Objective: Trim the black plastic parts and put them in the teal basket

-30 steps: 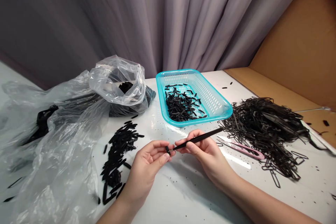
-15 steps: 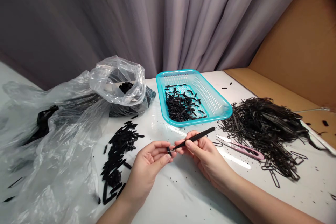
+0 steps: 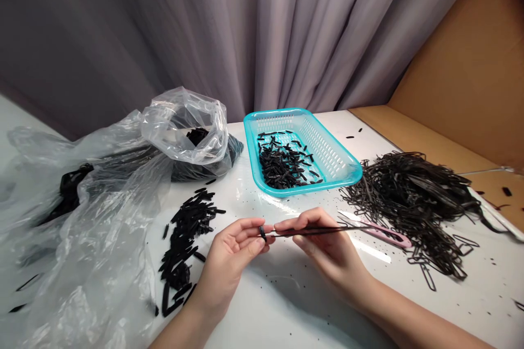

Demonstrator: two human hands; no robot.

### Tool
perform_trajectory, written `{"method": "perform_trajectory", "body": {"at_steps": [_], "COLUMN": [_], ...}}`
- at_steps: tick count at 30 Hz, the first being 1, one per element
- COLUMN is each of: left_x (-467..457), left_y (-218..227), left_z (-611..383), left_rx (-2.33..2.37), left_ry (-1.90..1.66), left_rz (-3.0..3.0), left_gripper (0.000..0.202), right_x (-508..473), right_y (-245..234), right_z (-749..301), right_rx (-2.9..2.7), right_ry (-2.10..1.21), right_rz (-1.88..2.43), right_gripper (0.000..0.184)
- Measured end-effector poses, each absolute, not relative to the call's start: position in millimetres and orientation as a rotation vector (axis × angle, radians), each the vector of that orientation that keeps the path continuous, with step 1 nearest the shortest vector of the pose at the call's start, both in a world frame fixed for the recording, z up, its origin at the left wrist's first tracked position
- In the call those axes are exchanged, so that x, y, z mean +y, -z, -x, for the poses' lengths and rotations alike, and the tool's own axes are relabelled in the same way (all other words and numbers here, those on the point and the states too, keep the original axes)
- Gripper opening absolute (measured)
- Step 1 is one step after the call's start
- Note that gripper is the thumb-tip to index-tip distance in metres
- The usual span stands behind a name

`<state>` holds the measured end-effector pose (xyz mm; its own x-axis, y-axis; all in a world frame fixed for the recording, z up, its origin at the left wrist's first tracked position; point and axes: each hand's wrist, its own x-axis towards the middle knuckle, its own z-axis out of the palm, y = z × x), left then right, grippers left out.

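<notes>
My left hand [image 3: 235,253] pinches a small black piece [image 3: 262,233] between thumb and fingertips. In my right hand [image 3: 323,237] is a pair of black tweezers [image 3: 301,230], held level. Their tips point left and reach the piece; whether they grip it I cannot tell. Below and left of my left hand lies a loose pile of short black strips [image 3: 184,229]. A blue plastic basket [image 3: 301,192] with many similar black pieces stands beyond both hands. Pink-handled snips [image 3: 387,234] lie just right of my right hand.
A heap of thin black loops [image 3: 421,191] covers the right side of the white table [image 3: 254,322]. Clear plastic bags [image 3: 102,262] with black contents spread over the left. A grey curtain [image 3: 229,27] hangs behind, and a brown board [image 3: 470,60] stands at the right.
My right hand has turned, so the tweezers now lie level instead of slanting up to the right. My left hand keeps its pinch on the black piece in nearly the same place.
</notes>
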<state>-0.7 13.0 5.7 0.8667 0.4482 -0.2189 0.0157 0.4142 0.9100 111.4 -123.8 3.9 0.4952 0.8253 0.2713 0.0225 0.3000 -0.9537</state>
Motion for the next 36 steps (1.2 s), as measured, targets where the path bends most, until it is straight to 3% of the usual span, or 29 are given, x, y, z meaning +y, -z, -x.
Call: {"method": "perform_trajectory", "body": {"at_steps": [13, 26, 36], "left_x": [12.2, 12.7, 10.4], "left_y": [-7.0, -10.5, -7.3], "left_z": [1.6, 1.9, 2.0], "left_rx": [0.5, 0.508, 0.505], "left_ry": [-0.26, -0.195, -0.212], "left_rz": [-1.099, -0.946, -0.957], "left_gripper": [0.019, 0.02, 0.017], "right_x": [-124.0, -126.4, -132.3], "right_y": [2.7, -1.9, 2.1], "right_z": [-110.0, -106.3, -112.9], "right_rx": [-1.156, -1.198, -1.613], "right_ry": [-0.354, -0.287, -0.095], "right_rz": [1.249, 1.252, 1.363], "right_gripper": [0.018, 0.024, 0.036]}}
